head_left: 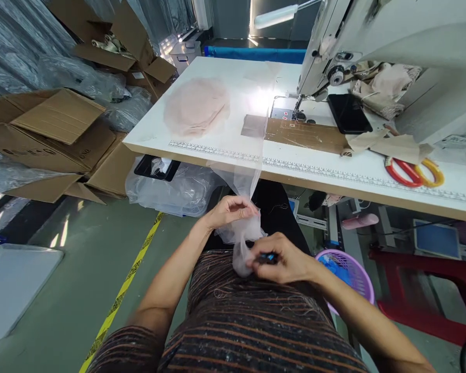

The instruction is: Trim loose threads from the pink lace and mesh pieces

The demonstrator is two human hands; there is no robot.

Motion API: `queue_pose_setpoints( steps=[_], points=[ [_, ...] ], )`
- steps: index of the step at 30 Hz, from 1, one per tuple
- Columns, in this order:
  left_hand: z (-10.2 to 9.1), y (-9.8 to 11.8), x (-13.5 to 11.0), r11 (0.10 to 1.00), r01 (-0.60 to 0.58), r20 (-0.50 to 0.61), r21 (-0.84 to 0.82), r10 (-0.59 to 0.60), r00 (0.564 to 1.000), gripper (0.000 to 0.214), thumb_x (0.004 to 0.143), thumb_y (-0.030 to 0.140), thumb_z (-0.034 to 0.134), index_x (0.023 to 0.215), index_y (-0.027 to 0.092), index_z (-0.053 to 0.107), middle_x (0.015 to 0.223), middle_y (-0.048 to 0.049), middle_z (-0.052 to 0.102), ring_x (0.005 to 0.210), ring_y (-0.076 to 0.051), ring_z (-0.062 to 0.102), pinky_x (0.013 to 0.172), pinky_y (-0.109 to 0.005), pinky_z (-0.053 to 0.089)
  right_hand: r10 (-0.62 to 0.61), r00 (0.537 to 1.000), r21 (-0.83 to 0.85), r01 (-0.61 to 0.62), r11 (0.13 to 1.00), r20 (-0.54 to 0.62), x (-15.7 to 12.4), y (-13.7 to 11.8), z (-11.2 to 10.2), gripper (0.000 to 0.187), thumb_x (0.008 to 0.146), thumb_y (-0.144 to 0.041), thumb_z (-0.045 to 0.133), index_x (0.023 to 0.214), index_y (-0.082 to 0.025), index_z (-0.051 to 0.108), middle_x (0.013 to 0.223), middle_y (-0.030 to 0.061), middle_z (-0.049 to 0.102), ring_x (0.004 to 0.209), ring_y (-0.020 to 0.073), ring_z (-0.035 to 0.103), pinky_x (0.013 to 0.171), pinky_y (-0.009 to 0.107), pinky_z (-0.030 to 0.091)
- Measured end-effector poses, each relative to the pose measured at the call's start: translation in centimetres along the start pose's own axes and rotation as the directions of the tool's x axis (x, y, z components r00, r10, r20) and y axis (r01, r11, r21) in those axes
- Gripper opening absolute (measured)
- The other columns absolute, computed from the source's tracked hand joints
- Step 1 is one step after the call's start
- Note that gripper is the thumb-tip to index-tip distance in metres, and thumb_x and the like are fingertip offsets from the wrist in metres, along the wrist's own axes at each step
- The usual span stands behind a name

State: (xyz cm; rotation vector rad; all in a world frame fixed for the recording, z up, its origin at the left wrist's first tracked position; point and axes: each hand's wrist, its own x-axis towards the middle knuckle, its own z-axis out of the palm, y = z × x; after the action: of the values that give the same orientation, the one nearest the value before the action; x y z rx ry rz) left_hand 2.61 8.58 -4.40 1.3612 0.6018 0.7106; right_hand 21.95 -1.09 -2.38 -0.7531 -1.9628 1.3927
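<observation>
A strip of sheer whitish fabric [238, 178] hangs from the tabletop over its front edge into my lap. Above my lap, my left hand [233, 211] pinches it between thumb and fingers. Lower and to the right, my right hand [281, 259] is closed at the fabric's gathered lower end, its fingertips slightly blurred. Inside that same hand sits a small black-and-blue tool [270, 257], mostly hidden by the fingers, its kind unclear. On the table to the left lies a pile of thin pale pink fabric pieces [197, 106].
A sewing machine [308, 67] stands on the white table [147, 129], with a black phone [349, 113] and red-yellow scissors [413, 172] at its right. Cardboard boxes [58, 116] are at the left. Below right are a purple basket [363, 277] and a red stool [419, 264].
</observation>
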Motion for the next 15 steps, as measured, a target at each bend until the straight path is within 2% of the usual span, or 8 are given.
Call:
queue_pose_setpoints(
  steps=[1, 3, 6, 9, 15],
  points=[
    [0.0, 0.0, -0.2, 0.999, 0.039, -0.037, 0.003, -0.039, 0.999, 0.035, 0.077, 0.049, 0.083, 0.077, 0.015, 0.074, 0.079, -0.0054, 0.074, 0.073, -0.014, 0.067, 0.074, -0.027, 0.052, 0.060, 0.994, -0.046, -0.065, 0.997, -0.089, 0.2, 0.1, -0.5, 0.016, 0.087, -0.028, 0.066, 0.093, -0.017, 0.074, 0.071, 0.0002, 0.069, 0.060, 0.0113, 0.058, 0.059, 0.022, 0.045],
    [-0.1, 0.2, -0.8, 0.995, 0.097, -0.123, 0.014, -0.094, 0.988, 0.038, 0.075, 0.051, 0.084, 0.080, 0.014, 0.074, 0.066, 0.0000, 0.066, 0.058, -0.008, 0.056, 0.059, -0.021, 0.045, 0.152, 0.952, -0.130, -0.191, 0.973, -0.266, 0.8, 0.5, -1.6, 0.030, 0.096, -0.041, 0.055, 0.102, -0.017, 0.072, 0.071, 0.0001, 0.064, 0.061, 0.0126, 0.055, 0.060, 0.025, 0.043],
    [-0.2, 0.6, -1.7, 0.990, 0.131, -0.201, 0.053, -0.118, 0.972, 0.042, 0.075, 0.052, 0.082, 0.086, 0.013, 0.076, 0.064, 0.0013, 0.063, 0.054, -0.006, 0.049, 0.052, -0.019, 0.036, 0.220, 0.894, -0.203, -0.316, 0.927, -0.389, 2.2, 1.4, -2.7, 0.053, 0.105, -0.049, 0.029, 0.100, -0.017, 0.071, 0.071, 0.0024, 0.062, 0.064, 0.0154, 0.055, 0.063, 0.028, 0.041],
    [-0.4, 1.2, -2.2, 0.987, 0.135, -0.200, 0.086, -0.115, 0.973, 0.041, 0.077, 0.051, 0.081, 0.090, 0.012, 0.078, 0.066, -0.0003, 0.065, 0.056, -0.007, 0.049, 0.053, -0.019, 0.036, 0.222, 0.896, -0.270, -0.339, 0.901, -0.386, 3.6, 2.2, -3.0, 0.061, 0.104, -0.055, 0.025, 0.087, -0.018, 0.069, 0.068, 0.0034, 0.060, 0.061, 0.0161, 0.053, 0.061, 0.029, 0.038],
    [-0.7, 1.8, -2.3, 0.985, 0.122, -0.205, 0.121, -0.096, 0.974, 0.042, 0.076, 0.052, 0.079, 0.087, 0.012, 0.079, 0.074, -0.0042, 0.070, 0.063, -0.010, 0.054, 0.054, -0.020, 0.038, 0.100, 0.943, -0.445, -0.240, 0.863, -0.316, 5.0, 2.4, -2.8, 0.058, 0.104, -0.056, 0.026, 0.069, -0.020, 0.056, 0.064, 0.0022, 0.056, 0.057, 0.0141, 0.046, 0.059, 0.029, 0.031]
  ],
)
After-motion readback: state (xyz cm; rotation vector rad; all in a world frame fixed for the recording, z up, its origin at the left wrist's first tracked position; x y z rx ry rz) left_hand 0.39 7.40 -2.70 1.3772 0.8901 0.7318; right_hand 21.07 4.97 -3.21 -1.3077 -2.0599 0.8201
